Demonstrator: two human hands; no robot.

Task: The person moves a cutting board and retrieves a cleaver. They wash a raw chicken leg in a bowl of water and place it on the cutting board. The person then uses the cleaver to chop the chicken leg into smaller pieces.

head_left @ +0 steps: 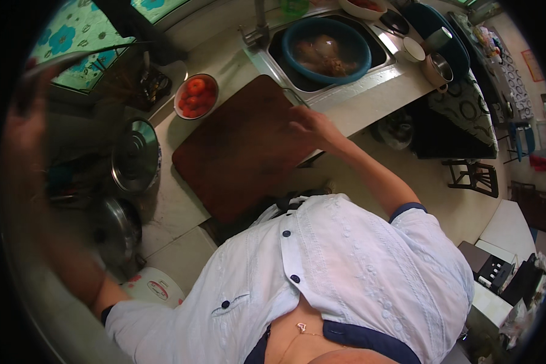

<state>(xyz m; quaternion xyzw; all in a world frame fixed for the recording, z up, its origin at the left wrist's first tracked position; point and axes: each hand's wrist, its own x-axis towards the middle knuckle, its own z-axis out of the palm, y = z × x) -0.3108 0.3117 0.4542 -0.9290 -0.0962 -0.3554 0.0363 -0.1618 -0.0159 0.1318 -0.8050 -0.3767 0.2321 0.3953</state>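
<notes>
My right hand (309, 124) reaches forward and grips the far right edge of a large dark brown cutting board (236, 151), which lies on the pale counter beside the sink. My left hand (27, 115) is raised at the far left, blurred by motion. Its fingers are curled around a long thin grey tool (85, 53), which looks like a blade and points right across the window. My white buttoned shirt fills the lower middle of the view.
A bowl of red tomatoes (196, 95) stands behind the board. A blue basin (297, 33) holding pale meat sits in the steel sink, a tap (258, 30) beside it. Steel pots with lids (135, 156) stand left, cups (437, 68) right, a stool (473, 176) on the floor.
</notes>
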